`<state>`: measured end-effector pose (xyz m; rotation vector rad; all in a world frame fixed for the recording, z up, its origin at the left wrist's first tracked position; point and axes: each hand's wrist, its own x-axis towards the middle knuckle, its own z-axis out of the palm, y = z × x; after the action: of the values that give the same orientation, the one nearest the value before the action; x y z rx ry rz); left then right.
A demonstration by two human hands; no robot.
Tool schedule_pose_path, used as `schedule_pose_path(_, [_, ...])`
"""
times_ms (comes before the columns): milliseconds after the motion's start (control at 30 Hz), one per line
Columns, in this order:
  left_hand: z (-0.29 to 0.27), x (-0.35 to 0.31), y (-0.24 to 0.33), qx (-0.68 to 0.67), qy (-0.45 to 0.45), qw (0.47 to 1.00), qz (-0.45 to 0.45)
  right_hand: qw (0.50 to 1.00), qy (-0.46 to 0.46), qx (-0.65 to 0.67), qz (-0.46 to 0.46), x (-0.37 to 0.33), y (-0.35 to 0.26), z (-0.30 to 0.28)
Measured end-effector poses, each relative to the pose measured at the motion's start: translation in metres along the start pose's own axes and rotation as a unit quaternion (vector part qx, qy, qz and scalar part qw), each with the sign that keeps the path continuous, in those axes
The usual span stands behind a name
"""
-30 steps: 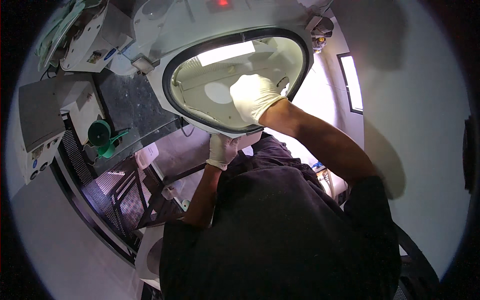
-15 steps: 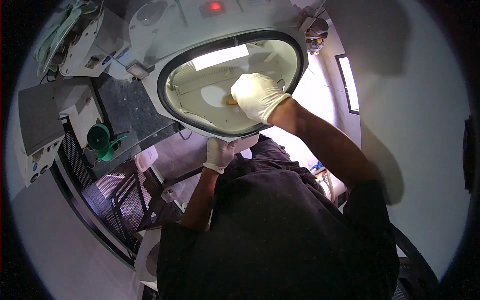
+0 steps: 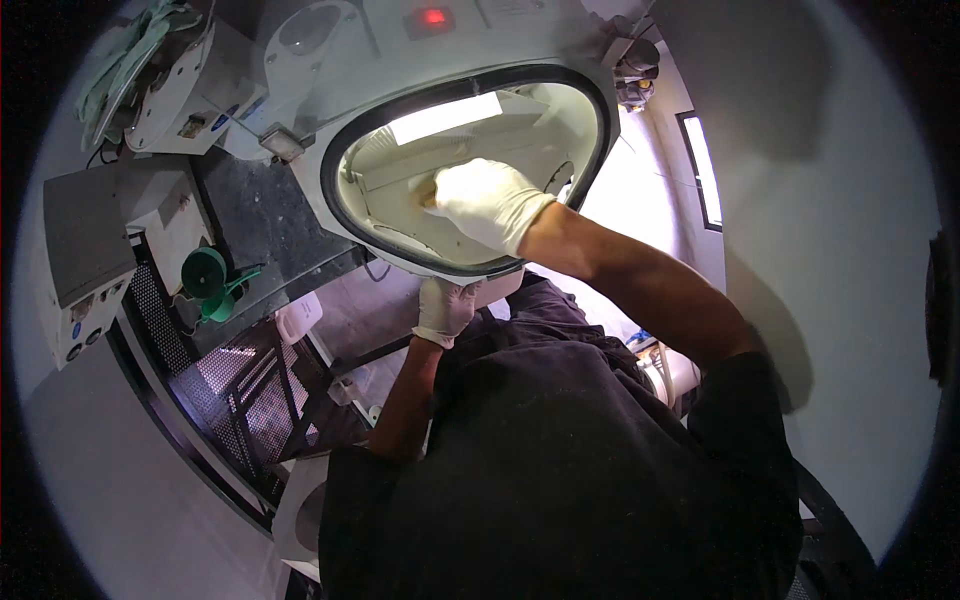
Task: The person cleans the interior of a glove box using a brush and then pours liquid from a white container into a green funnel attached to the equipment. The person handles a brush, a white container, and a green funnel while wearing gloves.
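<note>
Big white machine [image 3: 345,75] w/ black-rimmed window [image 3: 510,135]. Gloved R hand [image 3: 490,205] clenched over it, L hand [image 3: 447,308] (gloved 2) at machine's bottom edge, cant tell if gripping. Blurry tan thing [image 3: 428,192] in R fist, left of window ctr.

The person is wearing a loose, dark short-sleeved shirt [image 3: 570,480], with creased dark cloth [image 3: 545,305] showing just beyond its front edge. Close-fitting off-white gloves [image 3: 437,328] are covering the left hand [image 3: 447,304] and the right hand [image 3: 485,200], while the forearms [image 3: 640,262] are lying bare outside the shirt's sleeves [image 3: 738,400].
</note>
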<state>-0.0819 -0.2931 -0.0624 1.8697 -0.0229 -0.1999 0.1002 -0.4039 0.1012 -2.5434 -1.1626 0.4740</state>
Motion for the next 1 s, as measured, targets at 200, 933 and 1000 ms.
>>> schedule_pose_path(200, [0.001, -0.001, -0.008, 0.066, 0.012, 0.997, 0.046, 1.000, 0.009, -0.027, -0.011, -0.003, -0.010, -0.030])
schedule_pose_path(933, [-0.006, 0.000, 0.009, 0.130, -0.001, 0.984, 0.122, 0.992, -0.041, -0.007, 0.117, -0.042, 0.035, -0.089])
schedule_pose_path(1000, [-0.003, -0.005, 0.006, 0.180, -0.027, 0.977, 0.107, 0.994, -0.019, 0.014, 0.108, -0.048, 0.034, -0.089])
